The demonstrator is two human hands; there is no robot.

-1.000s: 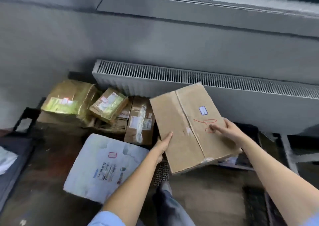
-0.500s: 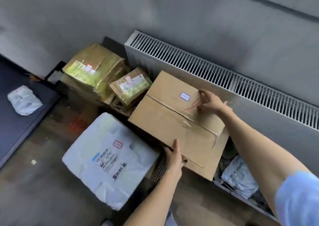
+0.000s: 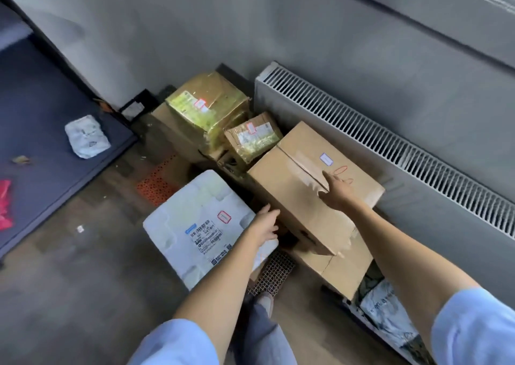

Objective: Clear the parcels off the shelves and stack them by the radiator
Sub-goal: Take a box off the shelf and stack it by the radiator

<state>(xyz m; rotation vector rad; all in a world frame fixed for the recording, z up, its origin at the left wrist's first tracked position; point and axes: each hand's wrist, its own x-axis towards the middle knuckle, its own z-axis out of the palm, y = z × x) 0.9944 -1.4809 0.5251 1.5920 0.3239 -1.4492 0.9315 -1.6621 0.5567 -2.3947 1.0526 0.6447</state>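
Observation:
A large brown cardboard box (image 3: 301, 197) with a small white label and red marks lies tilted on another cardboard box (image 3: 345, 270), close against the white radiator (image 3: 418, 175). My right hand (image 3: 338, 192) rests flat on its top, fingers stretched out. With loose fingers, my left hand (image 3: 264, 224) touches the box's near left side. Left of the box lie a white flat parcel (image 3: 195, 225) and two parcels wrapped in yellowish tape (image 3: 206, 108) (image 3: 250, 139).
A dark low shelf (image 3: 41, 108) at the left holds a small white bag (image 3: 86, 136) and something red (image 3: 4, 203). Grey plastic mail bags (image 3: 384, 309) lie at the lower right. An orange mesh piece (image 3: 156, 186) and a dark mesh mat (image 3: 274, 272) are on the floor.
The cardboard box has come down from my hands onto the pile by the radiator. My left hand has slid off its near edge to its side. The view has swung left.

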